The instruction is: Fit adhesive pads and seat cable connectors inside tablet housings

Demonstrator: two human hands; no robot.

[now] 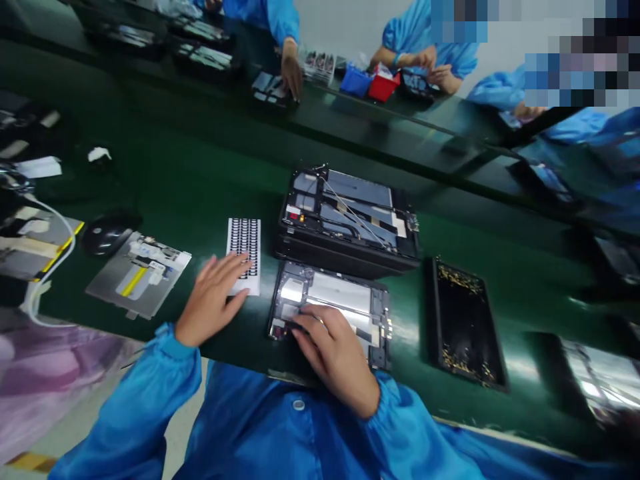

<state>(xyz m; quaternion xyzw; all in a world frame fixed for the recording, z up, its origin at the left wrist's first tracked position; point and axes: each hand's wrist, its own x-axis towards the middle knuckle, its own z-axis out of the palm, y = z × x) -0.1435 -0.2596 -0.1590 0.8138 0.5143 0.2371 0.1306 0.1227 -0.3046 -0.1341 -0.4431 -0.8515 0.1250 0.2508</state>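
My left hand [216, 297] lies with its fingers stretched over a white sheet of small black stickers [244, 235], the fingertips touching its lower part. My right hand [335, 350] is over an opened tablet [345, 290], which lies flat near the table's front edge. Its thumb and fingers come together at the tablet's left side, and anything between them is too small or hidden to make out. Directly behind stands a stack of similar tablet housings [345, 263], the top one showing grey battery areas and a thin cable.
To the right is a black tray [465, 320] with small gold-coloured parts. A screen panel [140, 273], a dark mouse-shaped object [107, 233] and a white cable [73, 233] lie left. Across the bench, co-workers in blue sleeves [283, 20] work near blue [356, 81] and red bins [384, 87].
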